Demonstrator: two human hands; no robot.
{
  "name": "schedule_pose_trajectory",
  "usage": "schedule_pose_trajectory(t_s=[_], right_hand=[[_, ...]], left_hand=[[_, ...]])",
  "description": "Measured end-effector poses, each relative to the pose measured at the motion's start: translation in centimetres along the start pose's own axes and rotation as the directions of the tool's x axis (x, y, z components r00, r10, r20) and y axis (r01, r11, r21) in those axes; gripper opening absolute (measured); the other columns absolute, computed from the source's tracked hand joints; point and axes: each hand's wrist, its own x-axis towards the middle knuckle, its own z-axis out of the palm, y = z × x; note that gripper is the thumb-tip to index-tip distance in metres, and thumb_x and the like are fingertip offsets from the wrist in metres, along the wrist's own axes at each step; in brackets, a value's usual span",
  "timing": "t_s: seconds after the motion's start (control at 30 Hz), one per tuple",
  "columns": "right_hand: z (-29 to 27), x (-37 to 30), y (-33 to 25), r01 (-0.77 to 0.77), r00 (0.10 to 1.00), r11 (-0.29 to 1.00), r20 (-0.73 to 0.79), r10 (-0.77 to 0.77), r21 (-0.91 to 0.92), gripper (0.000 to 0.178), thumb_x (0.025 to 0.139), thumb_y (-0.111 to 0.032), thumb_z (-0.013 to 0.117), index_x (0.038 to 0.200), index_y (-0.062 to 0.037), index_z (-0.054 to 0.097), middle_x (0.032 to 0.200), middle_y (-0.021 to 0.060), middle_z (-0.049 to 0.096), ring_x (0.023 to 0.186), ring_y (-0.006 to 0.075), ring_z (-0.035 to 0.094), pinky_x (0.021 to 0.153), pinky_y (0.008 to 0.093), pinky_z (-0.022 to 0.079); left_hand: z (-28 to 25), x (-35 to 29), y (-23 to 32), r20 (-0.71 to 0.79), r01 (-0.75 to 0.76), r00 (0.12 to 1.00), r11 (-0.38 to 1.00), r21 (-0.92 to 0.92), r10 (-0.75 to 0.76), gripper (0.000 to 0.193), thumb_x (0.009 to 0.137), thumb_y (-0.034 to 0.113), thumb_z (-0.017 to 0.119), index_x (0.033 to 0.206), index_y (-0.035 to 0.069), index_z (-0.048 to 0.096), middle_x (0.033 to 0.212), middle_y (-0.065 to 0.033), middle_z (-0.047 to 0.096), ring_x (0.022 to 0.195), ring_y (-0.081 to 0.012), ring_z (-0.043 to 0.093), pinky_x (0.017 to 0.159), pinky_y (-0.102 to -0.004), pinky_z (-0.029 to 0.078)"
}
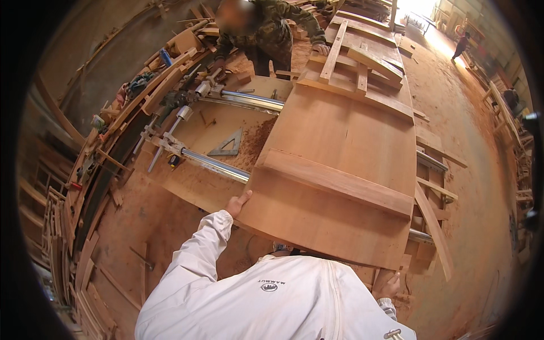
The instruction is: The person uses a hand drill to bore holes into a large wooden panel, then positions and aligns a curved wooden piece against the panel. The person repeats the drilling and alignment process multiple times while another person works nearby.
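Note:
A long wooden panel (340, 133) with battens across it stretches away from my body. My left hand (238, 204) grips its near left corner, thumb along the edge and the other fingers hidden underneath. At the near right corner my right hand (387, 283) is closed on the panel's edge, its fingers partly hidden. A thick batten (340, 182) lies across the near part of the panel. Farther along rest loose wooden strips (334, 51) and boards. Beneath the panel, clamps with shiny metal bars (215, 166) stick out to the left.
Across the bench stands a co-worker in camouflage (272, 28), one hand on the panel's far left side. On the bench top (195, 133) lie a triangular square (228, 143), a tape measure (174, 161) and sawdust. A curved board (433, 226) leans at the right. Stacked timber lines the left.

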Motion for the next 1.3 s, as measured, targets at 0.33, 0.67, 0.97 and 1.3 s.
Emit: schedule_pose_trajectory(t_s=[0.33, 0.67, 0.97, 1.3], right_hand=[[0.4, -0.2, -0.7, 0.027, 0.996, 1.0, -0.085, -0.028, -0.017, 0.062, 0.111, -0.046, 0.043, 0.118, 0.0096, 0.068, 0.113, 0.0313, 0.071, 0.104, 0.0446, 0.066, 0.091, 0.0459, 0.05], [0.1, -0.7, -3.7, 0.165, 0.985, 0.935, 0.013, -0.169, -0.313, 0.051, 0.111, -0.043, 0.041, 0.115, 0.0026, 0.063, 0.11, 0.0289, 0.067, 0.104, 0.0462, 0.063, 0.089, 0.0521, 0.048], [1.3, 2.2, -6.9, 0.323, 0.938, 0.899, -0.025, -0.345, -0.296, 0.048, 0.108, -0.036, 0.048, 0.135, 0.0024, 0.056, 0.128, 0.0285, 0.062, 0.12, 0.0468, 0.057, 0.102, 0.0511, 0.046], [2.5, 5.0, -14.9, 0.116, 0.983, 0.942, 0.17, -0.064, -0.315, 0.057, 0.103, -0.048, 0.052, 0.13, 0.0014, 0.058, 0.12, 0.0318, 0.068, 0.111, 0.0503, 0.064, 0.097, 0.0541, 0.05]], left_hand=[[-0.1, 0.2, -0.4, -0.016, -0.028, 0.999, 1.0, 0.009, 0.028, 0.085, 0.092, 0.071, 0.063, 0.114, -0.01, 0.073, 0.108, -0.0157, 0.075, 0.1, -0.022, 0.07, 0.089, -0.0332, 0.053], [-0.7, 1.4, -2.3, -0.084, -0.138, 0.984, 0.97, 0.2, 0.158, 0.079, 0.094, 0.068, 0.064, 0.104, -0.009, 0.074, 0.097, -0.0146, 0.075, 0.09, -0.0197, 0.07, 0.081, -0.0348, 0.054], [-1.4, 1.9, -4.2, -0.138, -0.176, 0.966, 0.948, 0.264, 0.218, 0.083, 0.094, 0.07, 0.059, 0.1, -0.012, 0.073, 0.094, -0.03, 0.074, 0.093, -0.0376, 0.073, 0.082, -0.0457, 0.053], [-0.2, -1.2, 0.6, -0.098, -0.303, 0.923, 0.859, 0.413, 0.373, 0.067, 0.102, 0.056, 0.055, 0.095, -0.009, 0.073, 0.087, -0.0256, 0.074, 0.085, -0.0373, 0.073, 0.076, -0.0463, 0.052]])
